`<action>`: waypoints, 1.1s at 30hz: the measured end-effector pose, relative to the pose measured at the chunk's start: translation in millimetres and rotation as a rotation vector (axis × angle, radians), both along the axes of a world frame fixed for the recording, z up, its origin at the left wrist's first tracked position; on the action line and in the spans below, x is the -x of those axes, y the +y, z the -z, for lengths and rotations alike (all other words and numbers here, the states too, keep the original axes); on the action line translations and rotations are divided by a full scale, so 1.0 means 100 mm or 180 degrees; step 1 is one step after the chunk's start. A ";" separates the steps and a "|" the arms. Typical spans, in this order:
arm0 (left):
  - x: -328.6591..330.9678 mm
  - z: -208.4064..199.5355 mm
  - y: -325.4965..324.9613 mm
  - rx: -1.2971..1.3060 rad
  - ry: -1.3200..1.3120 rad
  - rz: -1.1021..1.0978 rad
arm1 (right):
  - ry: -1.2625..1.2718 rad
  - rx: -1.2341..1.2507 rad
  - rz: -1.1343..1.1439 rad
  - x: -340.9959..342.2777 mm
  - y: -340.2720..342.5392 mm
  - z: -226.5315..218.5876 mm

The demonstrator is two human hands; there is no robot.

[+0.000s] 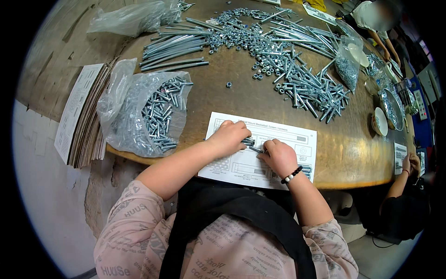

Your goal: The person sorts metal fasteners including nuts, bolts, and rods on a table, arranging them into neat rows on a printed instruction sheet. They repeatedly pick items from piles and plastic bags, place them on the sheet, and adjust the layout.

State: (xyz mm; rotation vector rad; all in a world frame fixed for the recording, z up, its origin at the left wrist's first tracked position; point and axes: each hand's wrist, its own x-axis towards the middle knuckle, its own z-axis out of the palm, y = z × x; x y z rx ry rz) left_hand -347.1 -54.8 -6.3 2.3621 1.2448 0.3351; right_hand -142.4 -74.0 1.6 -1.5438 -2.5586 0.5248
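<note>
A white printed card [218, 120] with line drawings of hardware lies at the table's near edge, under both my hands. My left hand [230, 138] is closed over a few metal bolts [250, 141], their ends showing past the fingertips. My right hand [279, 157], with a beaded bracelet at the wrist, pinches the near end of a single bolt [255, 149] that lies between the two hands. More metal pieces [305, 170] rest on the card beside my right wrist. My palms hide part of what the fingers hold.
Left of the card sits an open plastic bag [125, 107] of bolts, beside stacked cards [88, 111]. Farther off lie long rods [176, 44], piled nuts [237, 32] and loose bolts [309, 86]. Bowls [379, 122] stand at right, near another person's hands [411, 163].
</note>
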 end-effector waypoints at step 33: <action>-0.13 -0.03 -0.08 -0.0502 0.0455 -0.0081 | 0.0524 -0.0014 0.0268 -0.11 0.21 -0.04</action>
